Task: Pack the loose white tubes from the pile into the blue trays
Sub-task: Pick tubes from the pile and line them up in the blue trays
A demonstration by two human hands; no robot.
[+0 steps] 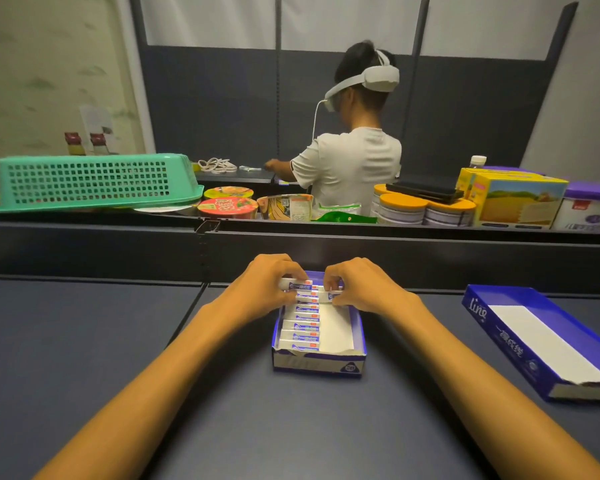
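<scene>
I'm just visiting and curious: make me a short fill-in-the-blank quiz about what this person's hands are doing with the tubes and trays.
1. Both hands, left hand and right hand, work at the ____ end of the blue tray in front of the person.
2. The packed white tubes lie in a row along the tray's ____ side.
3. The second blue tray, off to the right, holds ____ tubes.
4. The upturned basket on the shelf behind is ____ in colour.

Missing words: far; left; no; green

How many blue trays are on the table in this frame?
2. One blue tray sits centre, partly filled with white tubes, under both hands. The other blue tray lies to the right, holding no tubes.
</scene>
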